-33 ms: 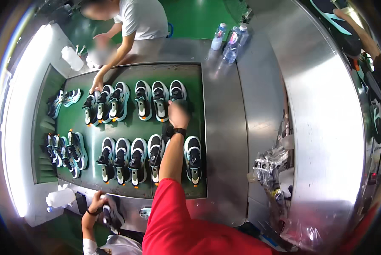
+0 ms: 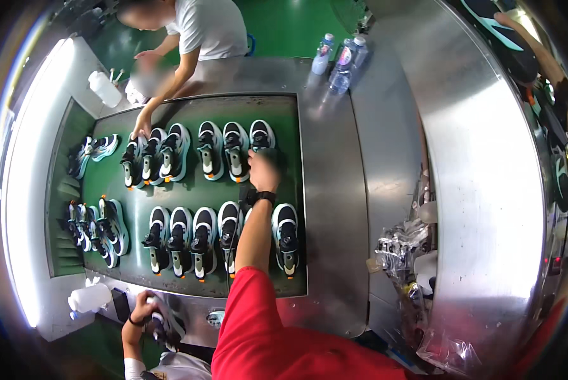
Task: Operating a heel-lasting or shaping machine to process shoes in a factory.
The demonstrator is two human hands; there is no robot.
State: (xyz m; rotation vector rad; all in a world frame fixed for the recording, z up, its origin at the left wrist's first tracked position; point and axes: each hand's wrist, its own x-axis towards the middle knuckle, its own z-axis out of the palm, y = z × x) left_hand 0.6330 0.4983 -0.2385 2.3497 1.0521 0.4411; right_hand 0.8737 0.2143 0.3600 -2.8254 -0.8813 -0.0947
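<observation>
So the sneaker being handled is the black, white and pale turquoise one point(image 2: 261, 131) in the upper middle of the frame, last on the right in the back row. The person's left hand point(image 2: 264, 172) is right at its near end, covering part of it. The arm comes up from the bottom centre, red sleeve point(image 2: 253, 310) and all, pretty much stretched out, with a black wristband point(image 2: 262, 197) at the wrist. Fingers look bent in over the shoe, but the hand's blurry, so honestly can't tell how tight the grip is or whether it has hold of anything. Can't pick out the right hand, so no clue on its grip either.

More sneakers just beside it, like this one point(image 2: 236, 147), and another row nearer the person, with one point(image 2: 286, 235) right of the forearm. They're all on a green work surface point(image 2: 233, 191) with a steel border point(image 2: 334, 221). Upper left, a co-worker's hand point(image 2: 143, 123) touches a shoe; lower left, another co-worker's hand point(image 2: 143, 306) holds one.

Compared with the earlier frame, basically nothing's changed: same reach, same shoe, rows unmoved. The bottles point(image 2: 341, 75) up top just sit slightly further left in view.
</observation>
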